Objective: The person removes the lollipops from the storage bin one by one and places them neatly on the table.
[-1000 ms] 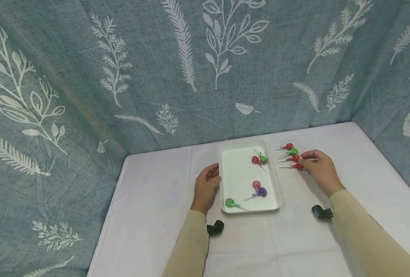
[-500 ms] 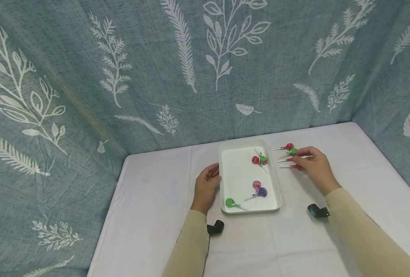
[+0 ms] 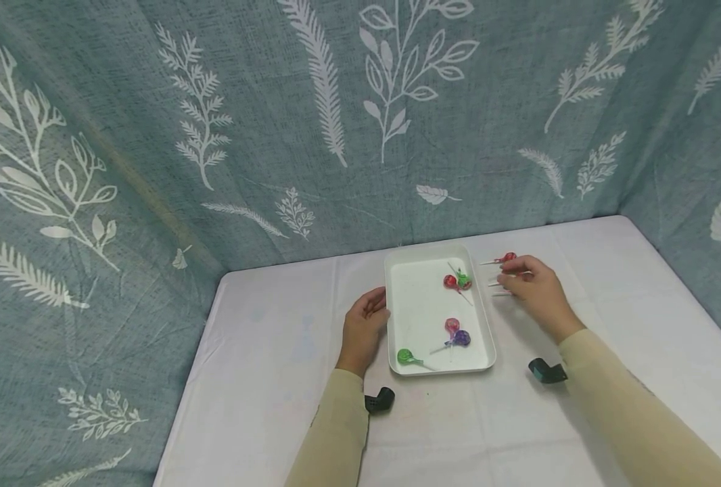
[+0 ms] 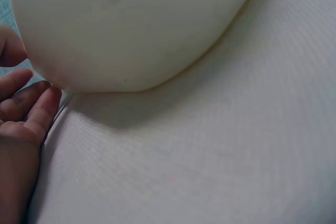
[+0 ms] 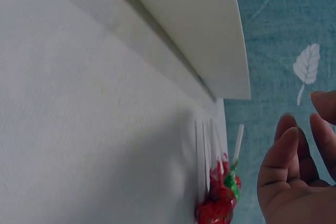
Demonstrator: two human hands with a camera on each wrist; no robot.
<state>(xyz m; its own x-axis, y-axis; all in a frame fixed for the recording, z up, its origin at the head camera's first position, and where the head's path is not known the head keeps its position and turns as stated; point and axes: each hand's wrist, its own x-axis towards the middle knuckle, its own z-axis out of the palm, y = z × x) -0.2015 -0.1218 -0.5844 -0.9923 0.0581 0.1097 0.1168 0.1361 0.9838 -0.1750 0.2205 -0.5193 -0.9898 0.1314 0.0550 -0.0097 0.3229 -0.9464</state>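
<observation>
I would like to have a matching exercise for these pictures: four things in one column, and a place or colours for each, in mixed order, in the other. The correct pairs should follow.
Things
1. Left hand
2. Right hand
3. Purple lollipop
4. Curtain

Places or colours
A. By the lollipops lying outside the tray
B. Blue-green with white leaf patterns
C. At the tray's left side
D. In the tray, next to the pink lollipop

Pairs: 1-C, 2-A, 3-D, 4-B
</observation>
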